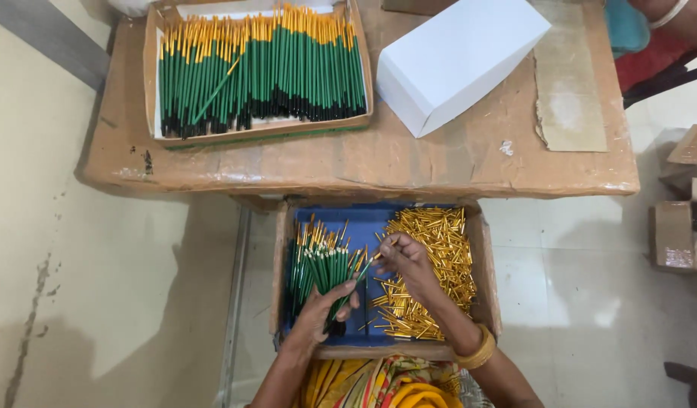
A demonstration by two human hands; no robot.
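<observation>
A cardboard box with a blue bottom [371,227] rests on my lap. My left hand [323,311] grips a fanned bundle of green sticks [316,264], several of them with gold tips. My right hand [406,261] pinches a small gold cap at the end of one green stick [366,266] that juts out from the bundle. The right side of the box holds a heap of loose gold metal caps [431,264], just under and beside my right hand. A gold bangle circles my right wrist.
A cardboard-covered table [348,162] stands in front of me. On it are a tray of green sticks with gold caps [258,72], a white box [458,60] and a cardboard scrap [567,83]. Small cartons [675,234] lie on the floor at right. Another person's arm [677,15] shows top right.
</observation>
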